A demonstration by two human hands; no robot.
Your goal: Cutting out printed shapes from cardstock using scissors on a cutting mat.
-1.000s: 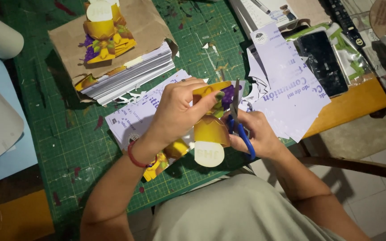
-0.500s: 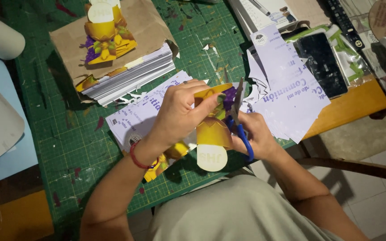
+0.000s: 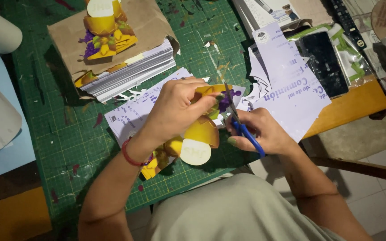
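Observation:
My left hand (image 3: pixel 175 109) pinches a printed paper cut-out (image 3: pixel 202 134), a golden cup shape with purple grapes and a white disc at its lower end. It hangs just above the green cutting mat (image 3: pixel 68 129). My right hand (image 3: pixel 264 131) grips blue-handled scissors (image 3: pixel 242 127); their blades point up into the purple part of the cut-out. A red band circles my left wrist. Another yellow cut-out (image 3: pixel 157 160) lies on the mat under my left forearm.
A stack of printed sheets (image 3: pixel 130 76) under a brown paper bag (image 3: pixel 144 27) carries a finished cut-out (image 3: pixel 103 31). White paper sheets and scraps (image 3: pixel 291 85) lie to the right by a black phone (image 3: pixel 325 62). Light blue card (image 3: pixel 5 147) sits left.
The cut-out has turned slightly in my left hand and the scissors have shifted a little along its edge. Both hands stay in the same place.

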